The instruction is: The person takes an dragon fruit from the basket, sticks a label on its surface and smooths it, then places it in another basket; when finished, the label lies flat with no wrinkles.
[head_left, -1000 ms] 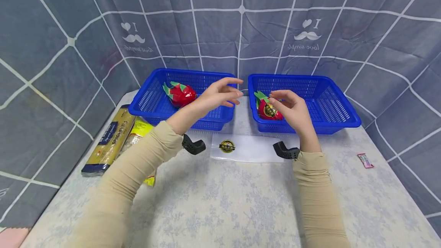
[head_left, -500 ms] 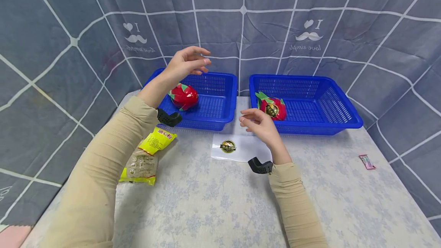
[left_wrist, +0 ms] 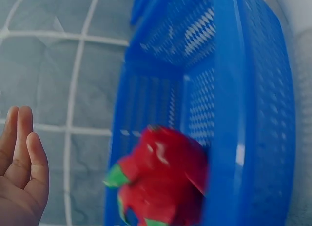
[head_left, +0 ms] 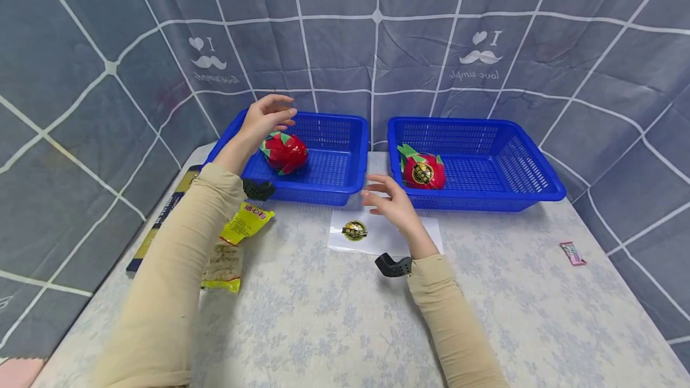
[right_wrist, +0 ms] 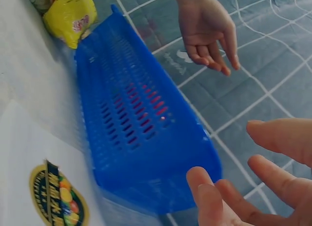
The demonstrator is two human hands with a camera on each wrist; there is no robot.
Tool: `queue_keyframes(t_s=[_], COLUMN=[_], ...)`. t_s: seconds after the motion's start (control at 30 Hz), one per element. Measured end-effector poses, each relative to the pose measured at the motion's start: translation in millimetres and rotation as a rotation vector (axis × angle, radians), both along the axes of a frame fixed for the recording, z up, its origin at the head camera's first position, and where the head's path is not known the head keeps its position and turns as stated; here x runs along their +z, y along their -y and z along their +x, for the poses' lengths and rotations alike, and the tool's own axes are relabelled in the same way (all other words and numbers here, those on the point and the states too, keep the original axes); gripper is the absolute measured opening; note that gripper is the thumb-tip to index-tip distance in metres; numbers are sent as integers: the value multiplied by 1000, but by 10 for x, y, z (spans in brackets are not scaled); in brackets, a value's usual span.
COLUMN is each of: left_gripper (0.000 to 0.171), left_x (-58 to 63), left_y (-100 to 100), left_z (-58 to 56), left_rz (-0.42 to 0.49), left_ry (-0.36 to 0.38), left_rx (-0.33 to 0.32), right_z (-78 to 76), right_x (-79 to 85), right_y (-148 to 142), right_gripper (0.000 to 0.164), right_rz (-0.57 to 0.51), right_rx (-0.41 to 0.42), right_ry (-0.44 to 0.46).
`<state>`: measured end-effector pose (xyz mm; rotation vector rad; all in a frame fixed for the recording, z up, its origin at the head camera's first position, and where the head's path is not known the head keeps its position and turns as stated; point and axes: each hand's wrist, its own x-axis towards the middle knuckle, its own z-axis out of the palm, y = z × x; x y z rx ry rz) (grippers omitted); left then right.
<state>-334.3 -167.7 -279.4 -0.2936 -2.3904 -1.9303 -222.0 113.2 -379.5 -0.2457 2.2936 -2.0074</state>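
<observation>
My left hand (head_left: 266, 117) hovers above the left blue basket (head_left: 323, 189), fingers relaxed and holding nothing. Below it, a red dragon fruit (head_left: 287, 154) with green leaf tips lies in that basket. In the left wrist view the fruit (left_wrist: 163, 179) sits beside the basket wall, apart from my fingers. My right hand (head_left: 392, 201), loosely bent and holding nothing, is over a white sheet (head_left: 385, 238) with a round black-and-gold sticker (head_left: 354, 230). A second dragon fruit (head_left: 429, 177), bearing a similar sticker, lies at the left end of the right blue basket (head_left: 485, 201).
On the left, a yellow-ended bag (head_left: 245, 223) of dry food and a spaghetti pack (head_left: 162, 214) are partly hidden by my left sleeve. A small pink wrapped sweet (head_left: 572, 253) lies at the right. Grey checked cloth (head_left: 345, 52) hangs behind the baskets.
My left hand has moved left, from between the baskets to above the left one, rising then lowering slightly. My right hand has moved left and nearer, off the right basket's dragon fruit.
</observation>
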Motion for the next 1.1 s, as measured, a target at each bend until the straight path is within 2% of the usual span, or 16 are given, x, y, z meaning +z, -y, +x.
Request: queue_keyframes(t_s=[0.27, 0.47, 0.7, 0.87, 1.1], left_gripper=[40, 43, 45, 46, 44], left_x=[-295, -452, -546, -583, -620], left_y=[144, 202, 222, 188, 118], left_z=[-98, -154, -175, -160, -173], left_rz=[-31, -47, -102, -125, -115], left_ry=[23, 73, 110, 118, 171], left_rx=[62, 84, 92, 72, 66], right_z=[-51, -58, -64, -76, -83], right_x=[-96, -133, -170, -188, -186], right_y=[76, 128, 158, 160, 148], right_gripper=[42, 38, 38, 38, 38], right_rz=[-45, -67, -71, -78, -62], right_rx=[-11, -39, -39, -35, -12], right_ry=[1, 5, 19, 19, 8])
